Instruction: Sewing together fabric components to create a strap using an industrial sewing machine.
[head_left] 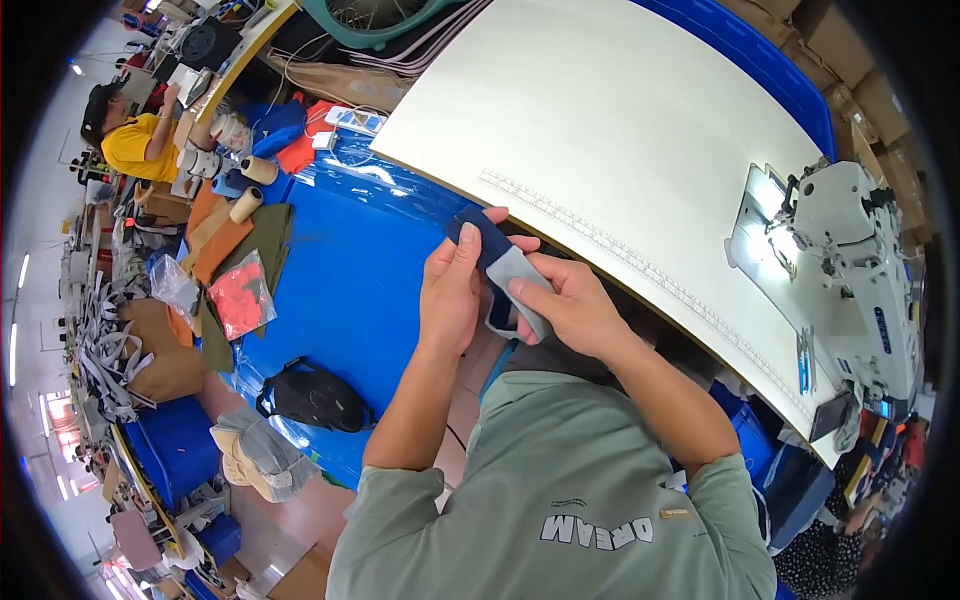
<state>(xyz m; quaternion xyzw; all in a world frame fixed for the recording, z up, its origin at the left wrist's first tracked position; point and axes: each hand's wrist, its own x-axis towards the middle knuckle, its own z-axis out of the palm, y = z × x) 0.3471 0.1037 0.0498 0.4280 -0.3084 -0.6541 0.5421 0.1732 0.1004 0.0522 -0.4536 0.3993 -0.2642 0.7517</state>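
Both hands hold a folded fabric strap (480, 235), navy at the upper end and light grey lower down, with a dark loop hanging beneath. My left hand (449, 292) pinches the navy end, thumb on top. My right hand (574, 305) grips the grey part, thumb pressed on its face and fingers behind it. The strap is near the front edge of a white worktable (620, 120) with a measuring scale along it. An industrial sewing machine (845, 215) with its light on stands on the right.
On the left, a blue-covered table (340, 260) holds a black pouch (310, 395), thread cones (247, 205), fabrics and bagged red pieces (240, 295). Scissors or pliers (805, 360) lie by the machine. A person in yellow (140, 145) works at the upper left. A blue bin (170, 450) stands lower left.
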